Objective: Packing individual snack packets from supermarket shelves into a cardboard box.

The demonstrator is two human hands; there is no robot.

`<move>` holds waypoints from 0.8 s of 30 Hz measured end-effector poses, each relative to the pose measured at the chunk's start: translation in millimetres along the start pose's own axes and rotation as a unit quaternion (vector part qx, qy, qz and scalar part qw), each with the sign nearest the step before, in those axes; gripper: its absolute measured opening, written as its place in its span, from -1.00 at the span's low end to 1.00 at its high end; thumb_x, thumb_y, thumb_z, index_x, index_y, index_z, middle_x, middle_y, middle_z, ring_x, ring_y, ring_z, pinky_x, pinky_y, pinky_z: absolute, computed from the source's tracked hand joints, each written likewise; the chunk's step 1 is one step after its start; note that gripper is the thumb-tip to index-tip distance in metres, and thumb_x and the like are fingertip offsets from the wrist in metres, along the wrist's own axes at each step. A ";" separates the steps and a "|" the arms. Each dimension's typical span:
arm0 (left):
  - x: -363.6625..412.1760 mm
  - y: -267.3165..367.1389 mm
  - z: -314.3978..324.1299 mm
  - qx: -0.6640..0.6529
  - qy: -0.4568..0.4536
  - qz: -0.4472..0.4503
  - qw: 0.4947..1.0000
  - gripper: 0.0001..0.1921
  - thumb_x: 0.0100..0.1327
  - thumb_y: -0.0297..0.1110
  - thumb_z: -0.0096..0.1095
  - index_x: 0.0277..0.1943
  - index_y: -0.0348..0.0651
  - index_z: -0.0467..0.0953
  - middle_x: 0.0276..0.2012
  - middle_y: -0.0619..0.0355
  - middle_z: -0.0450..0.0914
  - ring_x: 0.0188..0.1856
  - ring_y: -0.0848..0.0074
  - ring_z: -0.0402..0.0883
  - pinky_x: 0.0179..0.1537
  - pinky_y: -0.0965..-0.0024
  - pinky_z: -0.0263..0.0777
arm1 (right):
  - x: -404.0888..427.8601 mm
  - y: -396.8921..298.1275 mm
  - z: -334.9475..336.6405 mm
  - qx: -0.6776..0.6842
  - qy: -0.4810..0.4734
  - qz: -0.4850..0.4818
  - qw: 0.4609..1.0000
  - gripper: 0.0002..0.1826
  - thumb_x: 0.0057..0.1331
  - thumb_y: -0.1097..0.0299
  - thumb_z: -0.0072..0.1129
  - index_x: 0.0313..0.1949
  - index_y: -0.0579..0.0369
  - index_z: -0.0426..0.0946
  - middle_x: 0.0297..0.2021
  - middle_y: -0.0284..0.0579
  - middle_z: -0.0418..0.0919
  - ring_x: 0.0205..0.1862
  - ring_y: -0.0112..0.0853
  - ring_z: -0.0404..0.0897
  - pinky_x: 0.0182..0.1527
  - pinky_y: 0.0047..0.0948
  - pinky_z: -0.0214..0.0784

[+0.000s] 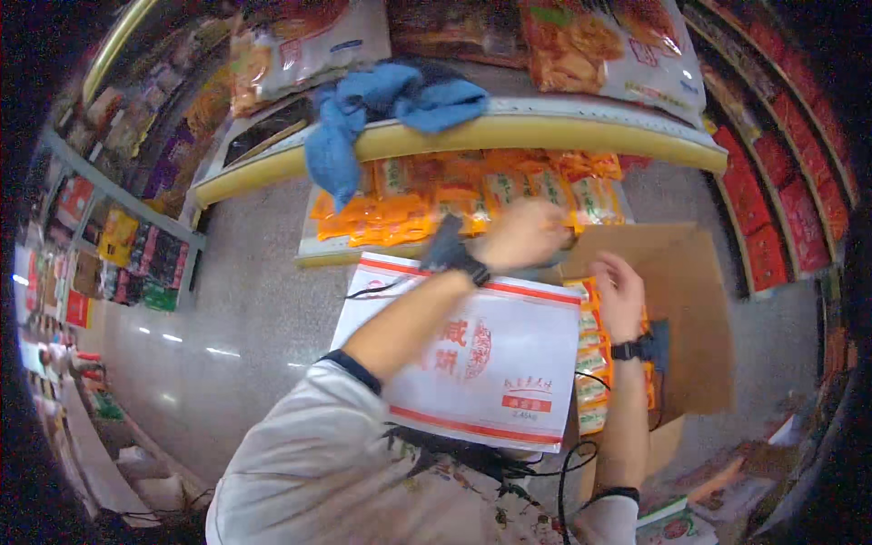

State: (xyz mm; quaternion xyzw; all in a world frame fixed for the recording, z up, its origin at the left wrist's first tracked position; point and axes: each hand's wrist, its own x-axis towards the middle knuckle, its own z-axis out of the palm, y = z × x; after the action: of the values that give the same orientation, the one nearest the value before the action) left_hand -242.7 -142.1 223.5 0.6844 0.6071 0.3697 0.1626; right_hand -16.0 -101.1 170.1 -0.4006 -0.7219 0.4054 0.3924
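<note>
My left hand (528, 231), blurred, reaches over the top of the box to the front of the lower shelf, close to the orange snack packets (463, 201) laid there in rows. What its fingers hold, if anything, cannot be made out. My right hand (620, 289) is above the open cardboard carton (681, 306), over more orange packets (591, 368) standing inside it; its fingers are curled and blurred. A white box flap with red stripes and red print (524, 340) lies under my left forearm. Both wrists carry dark bands.
A blue cloth (429, 95) hangs over the yellow edge of the upper shelf (545, 136), where large snack bags (613, 54) stand. Shelves with red packages (763, 252) rise at the right, other stocked shelves (129, 259) at the left. A black cable (565, 477) loops near my body.
</note>
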 end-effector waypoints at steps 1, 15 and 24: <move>-15.4 -40.2 -23.7 0.015 0.134 0.016 0.991 -0.70 0.18 -0.17 0.16 -0.24 -0.25 0.64 -0.32 -0.20 0.63 -0.21 0.01 0.62 -0.12 0.08 0.47 | 10.1 -30.2 27.5 0.087 -0.057 0.064 0.993 -0.73 0.30 0.41 0.19 -0.04 0.26 0.55 -0.20 -0.13 0.65 -0.15 -0.47 0.60 -0.05 -0.46 0.43; -122.3 -239.2 -103.0 0.182 0.238 -0.213 0.930 -0.84 0.15 -0.37 0.11 -0.31 -0.19 0.63 -0.36 -0.04 0.66 -0.26 0.10 0.63 -0.20 0.10 0.49 | 95.6 -68.1 334.7 -0.171 -0.116 -0.091 0.974 -0.54 0.20 -0.03 0.19 0.00 -0.06 0.59 -0.09 0.02 0.64 -0.05 -0.07 0.61 0.09 -0.12 0.38; -137.5 -124.4 -114.9 -0.500 0.315 -0.215 0.778 -0.54 0.16 -0.72 0.12 0.15 -0.29 0.34 0.02 0.11 0.47 0.02 0.40 0.52 0.03 0.38 0.46 | 46.9 -86.2 262.1 0.034 -0.051 -0.092 0.994 -0.54 0.04 0.16 0.42 -0.10 0.11 0.60 -0.37 0.01 0.65 -0.40 -0.24 0.63 -0.30 -0.27 0.46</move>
State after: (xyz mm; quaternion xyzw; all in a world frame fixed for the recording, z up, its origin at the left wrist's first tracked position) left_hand -410.5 -272.7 175.0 0.2044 0.4855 0.7714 0.3569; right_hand -289.4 -160.3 163.7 -0.2976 -0.7608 0.4115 0.4040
